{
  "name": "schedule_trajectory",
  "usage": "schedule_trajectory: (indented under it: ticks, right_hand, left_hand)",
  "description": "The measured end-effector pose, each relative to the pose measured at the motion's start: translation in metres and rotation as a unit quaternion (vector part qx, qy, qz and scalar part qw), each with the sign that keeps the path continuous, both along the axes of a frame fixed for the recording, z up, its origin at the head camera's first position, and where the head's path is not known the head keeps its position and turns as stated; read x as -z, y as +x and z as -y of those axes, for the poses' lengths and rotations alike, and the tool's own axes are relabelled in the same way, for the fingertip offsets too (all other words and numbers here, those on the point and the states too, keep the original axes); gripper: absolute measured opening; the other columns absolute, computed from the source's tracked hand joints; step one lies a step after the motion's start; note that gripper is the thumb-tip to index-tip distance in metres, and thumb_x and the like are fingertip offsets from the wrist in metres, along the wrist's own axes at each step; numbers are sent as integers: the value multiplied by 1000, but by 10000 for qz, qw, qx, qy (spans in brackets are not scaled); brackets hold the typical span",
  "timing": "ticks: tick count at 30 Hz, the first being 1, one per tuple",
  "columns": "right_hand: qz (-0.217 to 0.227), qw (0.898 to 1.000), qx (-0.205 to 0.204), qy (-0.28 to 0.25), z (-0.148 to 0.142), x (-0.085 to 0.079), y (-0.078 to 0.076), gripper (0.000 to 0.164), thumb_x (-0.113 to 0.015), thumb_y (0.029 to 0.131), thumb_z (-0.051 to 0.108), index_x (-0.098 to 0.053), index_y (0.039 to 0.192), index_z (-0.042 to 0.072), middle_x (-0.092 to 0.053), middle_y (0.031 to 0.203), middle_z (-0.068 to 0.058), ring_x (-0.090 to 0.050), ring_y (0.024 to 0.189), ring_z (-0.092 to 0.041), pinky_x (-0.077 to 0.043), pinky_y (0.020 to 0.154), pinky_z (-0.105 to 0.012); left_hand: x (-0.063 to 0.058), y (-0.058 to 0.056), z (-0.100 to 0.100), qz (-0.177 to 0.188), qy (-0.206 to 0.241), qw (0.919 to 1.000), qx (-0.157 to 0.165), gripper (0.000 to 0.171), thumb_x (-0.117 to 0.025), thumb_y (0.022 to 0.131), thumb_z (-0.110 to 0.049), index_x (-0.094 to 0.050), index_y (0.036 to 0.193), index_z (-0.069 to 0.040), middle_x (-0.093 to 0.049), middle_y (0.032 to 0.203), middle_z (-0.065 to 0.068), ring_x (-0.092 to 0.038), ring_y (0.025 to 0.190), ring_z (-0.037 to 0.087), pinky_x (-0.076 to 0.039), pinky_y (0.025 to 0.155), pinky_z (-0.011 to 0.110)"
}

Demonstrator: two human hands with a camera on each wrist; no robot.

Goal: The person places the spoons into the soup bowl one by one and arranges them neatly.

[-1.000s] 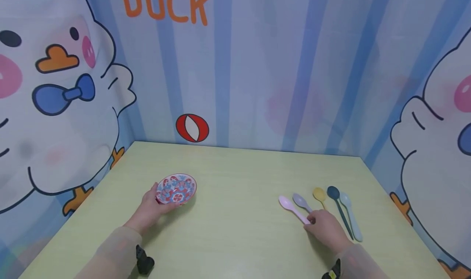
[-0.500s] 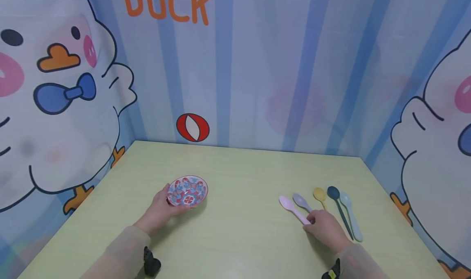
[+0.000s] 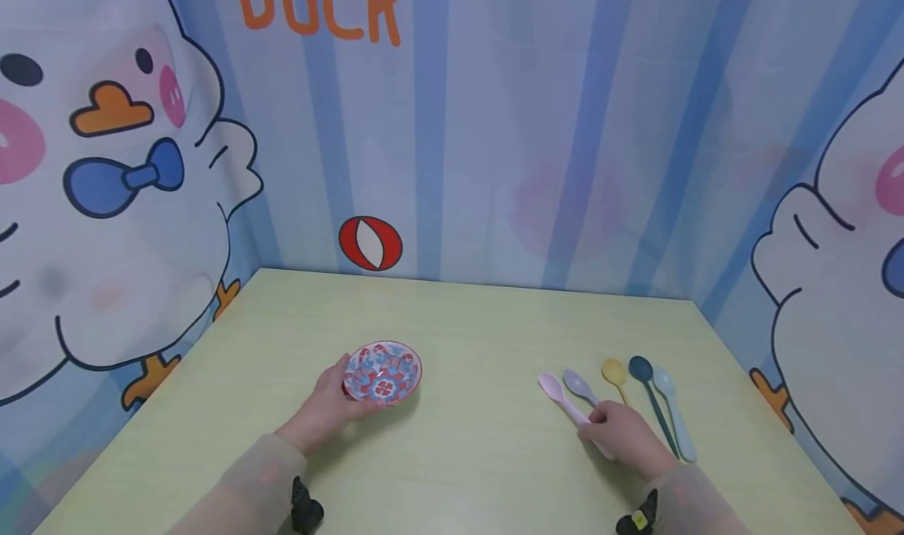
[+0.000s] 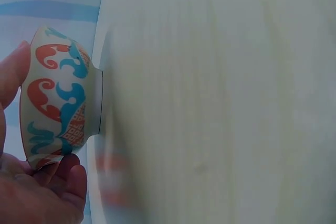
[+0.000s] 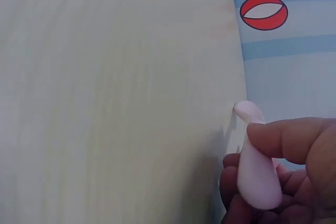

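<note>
A small bowl [image 3: 382,373] with a red and blue pattern stands on the pale green table [image 3: 466,456], left of the middle. My left hand [image 3: 332,408] grips its near rim; the left wrist view shows the bowl [image 4: 60,97] side on, with my thumb and fingers [image 4: 68,174] round its edge. At the right, my right hand [image 3: 616,433] pinches the handle of a pink spoon [image 3: 559,394], bowl end pointing far left. In the right wrist view the pink spoon [image 5: 257,161] lies between thumb and fingers, its tip just off the table.
To the right of the pink spoon lie a lilac spoon [image 3: 579,385], a yellow spoon [image 3: 614,373], a dark blue spoon [image 3: 646,386] and a pale grey spoon [image 3: 672,409]. Cartoon duck curtains wall the table on three sides.
My left hand has slid the bowl to the right, toward the table's middle. My right hand has kept its hold on the pink spoon, which has tipped up slightly.
</note>
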State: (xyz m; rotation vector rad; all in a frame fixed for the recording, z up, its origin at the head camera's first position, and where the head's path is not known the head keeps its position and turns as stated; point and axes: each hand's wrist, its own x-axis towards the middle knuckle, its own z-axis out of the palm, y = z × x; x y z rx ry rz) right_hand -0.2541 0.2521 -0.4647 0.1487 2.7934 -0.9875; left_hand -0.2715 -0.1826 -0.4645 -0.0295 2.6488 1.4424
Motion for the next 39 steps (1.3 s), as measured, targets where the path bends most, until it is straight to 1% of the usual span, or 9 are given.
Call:
schedule_trajectory:
  ticks: [4, 9, 16, 22, 27, 31, 35, 39]
  right_hand:
    - [36, 9994, 80, -328, 0, -3, 1, 18, -67, 86, 21, -62, 90, 4, -57, 77, -6, -49, 68, -20, -40, 56, -30]
    - [130, 9967, 178, -787, 0, -7, 0, 19, -63, 91, 21, -62, 92, 2, -58, 73, -7, -49, 66, -21, -38, 57, -31]
    - [14, 9889, 279, -1458, 1, -13, -2, 18, -63, 92, 16, -62, 96, -2, -59, 75, -8, -51, 66, -20, -41, 61, -31]
    - [108, 9878, 382, -1503, 1, -22, -4, 20, -65, 91, 18, -67, 101, 1, -61, 79, -10, -52, 69, -22, -40, 63, -32]
    - [-45, 9872, 285, -1571, -1, -28, -6, 21, -66, 91, 18, -67, 102, 0, -61, 84, -12, -53, 70, -23, -42, 62, -32]
    - [-239, 9819, 265, -1859, -2, -32, -8, 21, -65, 90, 15, -63, 102, -3, -58, 81, -10, -51, 70, -22, -43, 63, -32]
    - [-367, 9739, 295, -2222, -1, -37, -10, 23, -64, 90, 12, -62, 103, -6, -57, 79, -8, -50, 71, -23, -44, 67, -34]
    - [-440, 9673, 363, -2472, 0, -41, -12, 28, -65, 91, 13, -60, 110, -7, -61, 89, -10, -55, 79, -25, -49, 73, -34]
  left_hand:
    - [1, 1, -6, -76, 23, 9999, 104, 114, -82, 75, -40, -9, 153, -1, -19, 152, 24, -27, 137, 41, -29, 108, 56]
    - [3, 0, -13, -185, 26, 9996, 213, 114, -83, 73, -39, -11, 152, 1, -21, 152, 25, -28, 136, 40, -28, 109, 55]
    - [3, 1, -27, -100, -93, 9995, 274, 114, -84, 72, -40, -13, 153, -1, -23, 151, 23, -31, 135, 39, -31, 108, 56]
    - [2, 2, -41, -87, -113, 9992, 382, 114, -84, 71, -41, -14, 153, -2, -24, 151, 22, -31, 135, 38, -31, 108, 54]
    - [0, 6, -51, -40, -89, 9987, 507, 113, -84, 72, -40, -15, 153, -3, -25, 151, 21, -33, 134, 37, -32, 108, 54]
    - [-1, 9, -58, -38, 9, 9980, 636, 112, -85, 72, -38, -15, 153, -3, -25, 151, 20, -34, 133, 35, -33, 108, 52]
    - [-2, 13, -64, -141, -23, 9970, 758, 111, -85, 72, -36, -16, 153, -2, -27, 150, 21, -35, 132, 36, -34, 107, 52]
    - [-2, 16, -69, -204, -96, 9960, 863, 112, -86, 71, -36, -17, 152, -1, -27, 149, 22, -36, 132, 37, -34, 107, 52]
